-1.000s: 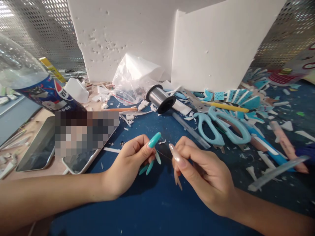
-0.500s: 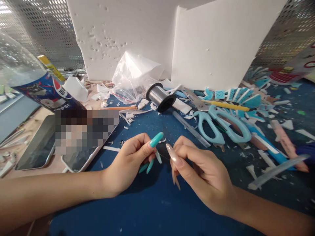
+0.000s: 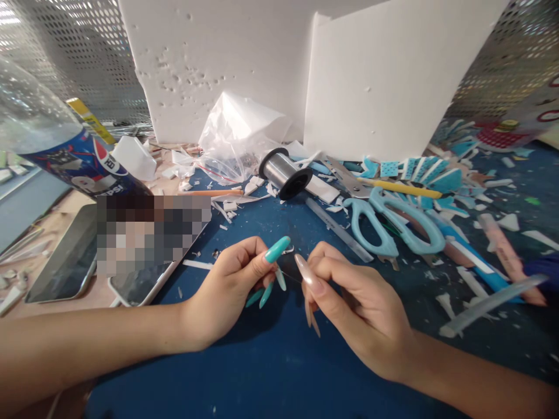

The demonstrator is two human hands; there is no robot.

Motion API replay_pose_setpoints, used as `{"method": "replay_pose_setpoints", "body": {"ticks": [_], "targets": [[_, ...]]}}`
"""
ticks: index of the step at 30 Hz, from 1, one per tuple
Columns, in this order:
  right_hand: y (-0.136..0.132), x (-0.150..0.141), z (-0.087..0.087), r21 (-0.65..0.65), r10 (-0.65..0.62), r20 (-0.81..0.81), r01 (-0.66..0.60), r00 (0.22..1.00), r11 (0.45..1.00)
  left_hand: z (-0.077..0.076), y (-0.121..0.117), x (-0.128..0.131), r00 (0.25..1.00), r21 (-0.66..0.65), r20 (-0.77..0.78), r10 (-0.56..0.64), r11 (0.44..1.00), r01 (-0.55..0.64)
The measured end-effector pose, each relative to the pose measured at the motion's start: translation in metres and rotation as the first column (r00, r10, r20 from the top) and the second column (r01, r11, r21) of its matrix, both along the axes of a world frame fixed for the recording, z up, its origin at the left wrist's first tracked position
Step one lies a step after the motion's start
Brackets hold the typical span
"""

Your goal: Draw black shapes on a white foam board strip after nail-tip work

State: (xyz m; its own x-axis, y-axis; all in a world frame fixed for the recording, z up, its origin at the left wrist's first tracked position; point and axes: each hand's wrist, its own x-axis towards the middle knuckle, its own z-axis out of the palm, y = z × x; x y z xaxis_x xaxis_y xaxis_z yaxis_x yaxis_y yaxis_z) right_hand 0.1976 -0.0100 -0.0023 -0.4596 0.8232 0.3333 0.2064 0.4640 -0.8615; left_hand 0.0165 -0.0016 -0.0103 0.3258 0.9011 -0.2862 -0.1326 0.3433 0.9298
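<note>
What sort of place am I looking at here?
Probably a craft worktable, judging by the light-blue scissors, the spool of fine silvery wire or thread and the white offcuts strewn about.

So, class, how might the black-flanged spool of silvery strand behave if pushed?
The black-flanged spool of silvery strand would probably roll, since it lies on its round rims. The small white scraps beside it could catch or stop it.
</note>
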Motion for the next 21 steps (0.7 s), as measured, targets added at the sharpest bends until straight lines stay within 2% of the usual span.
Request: {"method": "replay_pose_setpoints", "body": {"ticks": [10,21], "targets": [[0.0001,-0.0001,0.0005,-0.007,-0.001,0.015,0.001,1.0,1.0,0.0009,0.0011,0.0007,1.0,0.01,0.001,-0.015,1.0,0.015],[0.0029,-0.0026,-0.001,-0.031,-0.081,0.129,0.086,0.988,0.996,0.0014,0.0008,0.0045,0.997,0.088,-0.054,-0.048,0.995,0.052]]}}
